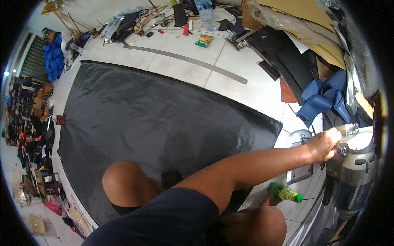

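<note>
My left arm reaches across to the right, and my left hand (324, 145) is closed on a fitting of a grey electric machine with a rounded motor body (358, 168). The machine looks like a fabric cutting machine, with a flat metal base plate (300, 174) beside it. Low on the right, next to my knee, my right hand (271, 201) is partly hidden and grips a green bottle (287, 192) with a yellow label. The bottle lies tilted, with a thin dark tube sticking out of its cap. A large black sheet of material (156, 110) spreads over the floor before me.
A long metal ruler (188, 60) lies past the sheet's far edge, near a small snack packet (204, 40). Blue fabric pieces (324, 96) and brown paper (305, 24) crowd the right. A water bottle (206, 14) stands at the back; heaped goods (30, 119) fill the left.
</note>
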`<state>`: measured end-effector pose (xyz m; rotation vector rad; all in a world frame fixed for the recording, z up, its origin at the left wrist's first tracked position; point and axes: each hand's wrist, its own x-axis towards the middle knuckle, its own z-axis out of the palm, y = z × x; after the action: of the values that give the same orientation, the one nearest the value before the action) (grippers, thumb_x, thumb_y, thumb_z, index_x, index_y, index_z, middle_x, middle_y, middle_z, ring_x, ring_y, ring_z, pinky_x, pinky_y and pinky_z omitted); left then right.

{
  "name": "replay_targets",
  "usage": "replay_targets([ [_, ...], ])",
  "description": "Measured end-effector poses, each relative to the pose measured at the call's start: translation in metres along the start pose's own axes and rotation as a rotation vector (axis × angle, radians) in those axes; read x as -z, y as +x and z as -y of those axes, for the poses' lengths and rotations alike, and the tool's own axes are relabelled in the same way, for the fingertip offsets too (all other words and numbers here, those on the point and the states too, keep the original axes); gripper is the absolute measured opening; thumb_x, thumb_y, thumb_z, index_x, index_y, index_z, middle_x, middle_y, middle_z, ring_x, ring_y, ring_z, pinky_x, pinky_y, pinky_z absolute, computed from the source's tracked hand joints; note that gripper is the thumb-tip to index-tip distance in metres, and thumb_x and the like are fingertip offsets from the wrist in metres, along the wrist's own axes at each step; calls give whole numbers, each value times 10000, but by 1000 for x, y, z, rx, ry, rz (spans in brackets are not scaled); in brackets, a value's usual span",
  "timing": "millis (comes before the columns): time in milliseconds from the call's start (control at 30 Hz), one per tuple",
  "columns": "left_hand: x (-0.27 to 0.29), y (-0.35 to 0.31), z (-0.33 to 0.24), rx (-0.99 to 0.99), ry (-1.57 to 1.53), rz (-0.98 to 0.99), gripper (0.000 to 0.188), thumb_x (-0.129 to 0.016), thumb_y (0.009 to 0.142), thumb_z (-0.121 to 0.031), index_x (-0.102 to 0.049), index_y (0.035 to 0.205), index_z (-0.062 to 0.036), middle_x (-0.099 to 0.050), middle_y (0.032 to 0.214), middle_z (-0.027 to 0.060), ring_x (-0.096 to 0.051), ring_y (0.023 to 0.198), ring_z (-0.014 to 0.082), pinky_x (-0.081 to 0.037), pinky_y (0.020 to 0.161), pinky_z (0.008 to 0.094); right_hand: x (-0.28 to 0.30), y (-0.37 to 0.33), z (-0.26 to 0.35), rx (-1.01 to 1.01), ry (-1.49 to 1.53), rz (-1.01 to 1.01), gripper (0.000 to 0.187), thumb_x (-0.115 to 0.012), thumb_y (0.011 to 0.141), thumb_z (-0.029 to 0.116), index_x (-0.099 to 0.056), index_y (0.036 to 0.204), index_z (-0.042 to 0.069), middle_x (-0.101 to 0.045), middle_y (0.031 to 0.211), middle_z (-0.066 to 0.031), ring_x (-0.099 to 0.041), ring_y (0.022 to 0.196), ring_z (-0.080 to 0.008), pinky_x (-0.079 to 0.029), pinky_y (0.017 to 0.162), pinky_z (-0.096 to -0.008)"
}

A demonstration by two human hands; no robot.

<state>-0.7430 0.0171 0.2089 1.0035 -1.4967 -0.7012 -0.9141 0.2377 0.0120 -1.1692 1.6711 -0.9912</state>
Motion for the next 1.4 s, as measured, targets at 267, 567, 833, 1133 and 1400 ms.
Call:
replay_targets([
  [267,3,-4,5,-166,3,-48,326,-632,746,-79,-569,1053,11,-519,966,193,-551,928,368,-488,820,421,7,2,-3,31,-17,-20,678,-760,785,110,-389,1347,31,-503,1307,-119,-484,1200,-242,-384,1035,-376],
  [567,3,-4,10,-205,79,-97,232,-676,821,-166,-577,990,-41,-595,854,166,-609,794,365,-499,739,436,4,-5,-13,12,-45,-41,669,-753,786,81,-388,1344,30,-505,1304,-117,-486,1195,-239,-385,1035,-376],
  [833,-1,2,2,-94,55,-42,360,-725,770,-127,-587,1091,-39,-603,948,134,-613,770,246,-522,682,341,-3,-6,20,-44,20,-37,704,-775,779,155,-387,1350,22,-523,1282,-130,-523,1176,-241,-429,995,-370],
  [1133,6,0,6,-108,104,-21,271,-733,776,-83,-619,1011,-10,-613,918,115,-647,730,203,-524,657,316,-2,-9,22,8,-31,-2,671,-762,793,159,-412,1344,5,-523,1296,-140,-518,1188,-256,-402,1015,-378],
  [1400,9,2,4,-233,100,-20,330,-764,764,-125,-622,1037,-8,-605,913,113,-636,718,185,-529,634,303,-3,-8,10,22,-36,-15,730,-792,758,194,-375,1330,17,-543,1246,-143,-560,1127,-268,-454,957,-394],
])
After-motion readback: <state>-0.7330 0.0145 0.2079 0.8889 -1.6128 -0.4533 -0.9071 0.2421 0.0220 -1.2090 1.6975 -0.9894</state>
